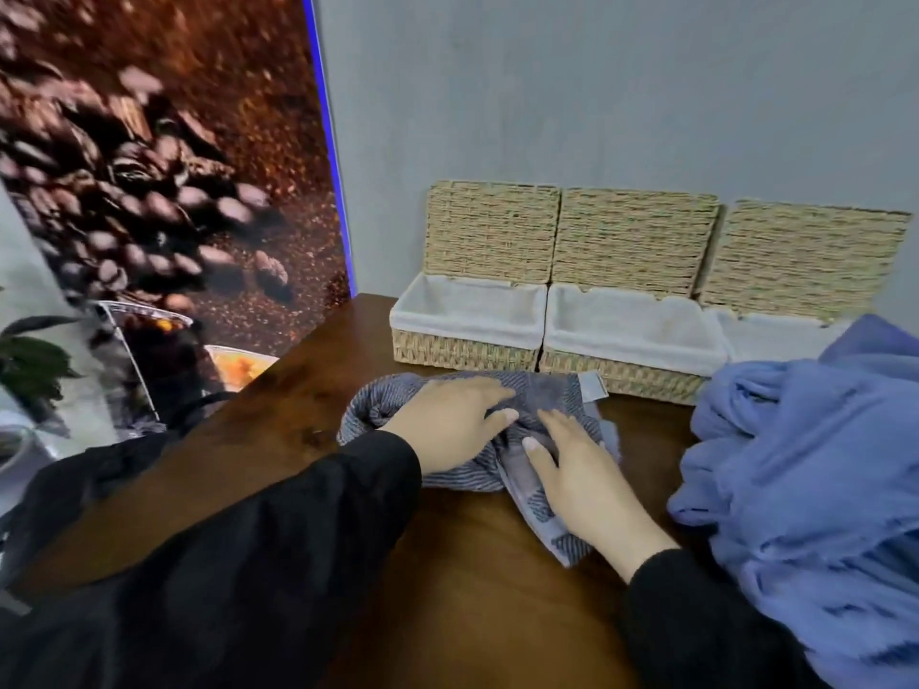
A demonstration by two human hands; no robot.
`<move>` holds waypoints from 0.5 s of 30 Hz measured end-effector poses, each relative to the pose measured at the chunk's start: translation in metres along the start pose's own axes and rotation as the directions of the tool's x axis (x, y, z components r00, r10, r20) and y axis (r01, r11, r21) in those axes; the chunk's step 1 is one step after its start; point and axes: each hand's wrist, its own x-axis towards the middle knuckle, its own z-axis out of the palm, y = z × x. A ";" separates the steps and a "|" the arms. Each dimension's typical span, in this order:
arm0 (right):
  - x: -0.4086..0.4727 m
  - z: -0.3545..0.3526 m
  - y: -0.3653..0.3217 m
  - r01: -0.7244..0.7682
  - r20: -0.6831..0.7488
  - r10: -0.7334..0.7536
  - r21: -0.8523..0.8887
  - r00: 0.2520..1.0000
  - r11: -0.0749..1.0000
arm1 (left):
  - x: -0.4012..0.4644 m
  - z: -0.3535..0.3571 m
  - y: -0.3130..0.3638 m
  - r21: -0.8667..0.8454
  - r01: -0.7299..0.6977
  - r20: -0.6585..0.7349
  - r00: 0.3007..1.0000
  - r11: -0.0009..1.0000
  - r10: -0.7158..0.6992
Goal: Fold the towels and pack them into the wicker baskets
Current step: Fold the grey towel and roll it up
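A grey-blue striped towel (552, 392) lies bunched on the dark wooden table (308, 390) in front of three wicker baskets. My left hand (450, 422) lies flat on its left part, fingers straight. My right hand (584, 484) presses flat on its right part, fingers pointing up-left. The left basket (427, 348), the middle basket (621, 375) and the right basket (756, 335) stand in a row against the wall, lids up, white liners showing nothing inside. A heap of blue towels (805, 464) lies at the right and covers part of the right basket.
A grey wall rises behind the baskets. A tall panel with a coffee-bean picture (164, 156) stands at the table's left edge. Beyond it are a dark leafy plant (30, 360) and a glass object (144, 355).
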 end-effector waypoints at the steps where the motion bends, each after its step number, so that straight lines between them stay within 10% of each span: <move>1: 0.000 0.003 0.002 0.013 -0.038 -0.012 0.027 0.999 1.000 | 0.009 0.005 -0.001 0.027 -0.012 0.002 1.000 1.000 0.012; 6: 0.003 -0.006 0.014 -0.090 -0.269 0.119 0.120 0.956 0.989 | 0.058 0.015 -0.001 0.103 -0.052 -0.054 0.997 0.993 0.058; 11: 0.006 -0.009 0.022 -0.363 -0.189 0.346 -0.062 0.919 0.930 | 0.071 0.036 0.004 0.084 -0.021 -0.145 0.989 0.996 0.033; 15: 0.008 -0.010 0.023 -0.278 -0.234 0.272 0.008 0.933 0.961 | 0.060 0.052 -0.005 0.045 -0.011 -0.168 0.986 0.999 0.018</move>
